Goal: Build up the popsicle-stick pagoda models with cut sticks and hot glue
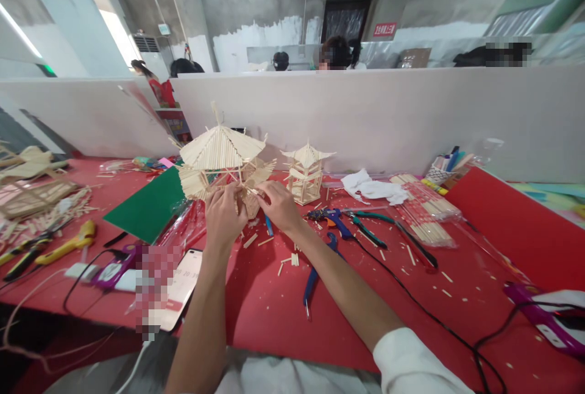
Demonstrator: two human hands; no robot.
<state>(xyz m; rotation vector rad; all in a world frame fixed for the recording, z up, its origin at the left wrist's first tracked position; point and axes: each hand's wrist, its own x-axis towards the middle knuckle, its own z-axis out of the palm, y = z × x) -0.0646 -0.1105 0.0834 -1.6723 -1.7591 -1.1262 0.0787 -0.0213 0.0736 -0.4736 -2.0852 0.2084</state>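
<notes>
A pavilion model (222,147) built from thin wooden sticks stands on the red table, its pointed roof uppermost. My left hand (223,214) is closed at the lower front of the model, fingertips partly hidden behind the hand. Close beside it, my right hand (280,206) pinches what looks like a short wooden stick against the model's front right side. To the right stands a smaller stick pavilion (306,175), apart from my hands. Cut stick pieces (295,259) lie below my right hand, and a blue-handled tool (312,284) rests by my right forearm.
A blue glue gun (338,222) and green-handled pliers (370,232) lie at the right, near bagged sticks (427,214). Its black cable crosses the table. At left are a phone (183,290), a green board (148,205) and yellow-handled tools (68,245). A white partition (388,120) stands behind.
</notes>
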